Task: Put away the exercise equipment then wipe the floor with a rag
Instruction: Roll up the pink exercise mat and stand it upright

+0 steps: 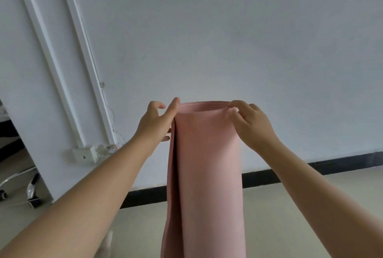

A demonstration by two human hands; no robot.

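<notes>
The person is standing a rolled pink exercise mat on end, just in front of the white wall. The left hand is steadying the mat's left side near the top, fingers fairly straight and spread against the roll. The right hand is pinching the layered top rim between curled fingertips. To do this step well, the person should probably be squaring the layers at the rim and keeping the loose outer flap, running down the mat's left side, tucked tight, so the roll is not springing open once leaned against the wall. The mat's bottom end is cut off below the frame, so whether it is resting on the floor cannot be told. No rag is showing.
</notes>
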